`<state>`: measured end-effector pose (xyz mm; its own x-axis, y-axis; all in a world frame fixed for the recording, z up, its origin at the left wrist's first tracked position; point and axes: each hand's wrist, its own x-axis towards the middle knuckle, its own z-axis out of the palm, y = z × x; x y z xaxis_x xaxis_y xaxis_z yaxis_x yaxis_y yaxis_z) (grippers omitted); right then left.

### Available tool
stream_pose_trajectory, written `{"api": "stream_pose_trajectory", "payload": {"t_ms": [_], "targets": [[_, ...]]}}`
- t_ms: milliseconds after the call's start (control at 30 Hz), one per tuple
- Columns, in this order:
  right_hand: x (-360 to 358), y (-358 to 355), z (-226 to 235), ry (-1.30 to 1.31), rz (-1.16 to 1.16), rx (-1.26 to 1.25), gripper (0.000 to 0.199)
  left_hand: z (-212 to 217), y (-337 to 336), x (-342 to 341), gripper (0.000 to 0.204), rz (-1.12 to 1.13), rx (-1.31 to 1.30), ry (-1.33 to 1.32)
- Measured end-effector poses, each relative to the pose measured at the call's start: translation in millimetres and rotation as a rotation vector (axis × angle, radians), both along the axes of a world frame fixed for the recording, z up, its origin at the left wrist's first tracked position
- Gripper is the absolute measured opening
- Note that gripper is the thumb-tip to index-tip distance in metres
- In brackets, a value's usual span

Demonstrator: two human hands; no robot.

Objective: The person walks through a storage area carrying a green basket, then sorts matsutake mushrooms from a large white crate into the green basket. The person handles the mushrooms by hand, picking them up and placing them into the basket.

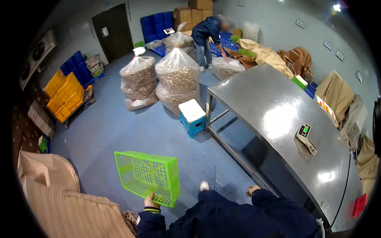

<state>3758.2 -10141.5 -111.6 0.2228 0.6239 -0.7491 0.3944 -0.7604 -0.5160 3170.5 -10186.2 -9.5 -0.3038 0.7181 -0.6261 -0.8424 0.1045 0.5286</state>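
Note:
My left hand grips the lower near edge of a bright green plastic basket. The basket has lattice walls, is tilted on its side above the floor, and nothing shows inside it. To the right, my right hand hangs beside the steel table, its fingers curled with no object visible in them. On that table lies a small digital scale with a lit display. A blue stool with a white top stands by the table's far left leg.
Several clear sacks of brownish pieces stand on the blue floor ahead. Beyond them a person bends over another sack. Yellow crates sit on a cart at left. Striped cloth covers something at near left. A red object lies at right.

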Motion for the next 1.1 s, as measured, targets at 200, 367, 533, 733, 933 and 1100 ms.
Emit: {"api": "stream_pose_trajectory", "payload": {"t_ms": [200, 367, 533, 733, 933, 1100], "targets": [[-46.7, 196.0, -17.3, -0.042, -0.142, 0.332, 0.031, 11.6, 231.8, 21.6, 0.033, -0.105, 0.042, -0.038], [-159.3, 408.8, 112.1, 0.06, -0.054, 0.719, 0.028, 42.8, 360.1, -34.4, 0.029, -0.026, -0.177, 0.095], [-182.8, 596.0, 142.6, 0.241, -0.298, 0.967, 0.025, 40.0, 493.1, -86.3, 0.026, -0.008, -0.185, 0.114], [-176.5, 737.8, 110.4, 0.441, -0.865, 0.682, 0.033, 19.6, 639.9, -167.5, 0.025, 0.171, -0.397, 0.035], [-155.8, 764.0, 83.2, 0.425, -1.3, 0.555, 0.044, 2.7, 850.2, -229.2, 0.018, -0.018, -0.391, 0.129], [-176.1, 774.4, 91.6, 0.328, -1.328, 0.519, 0.039, 84.7, 1008.9, -209.4, 0.044, -0.267, 0.07, 0.159]]}}
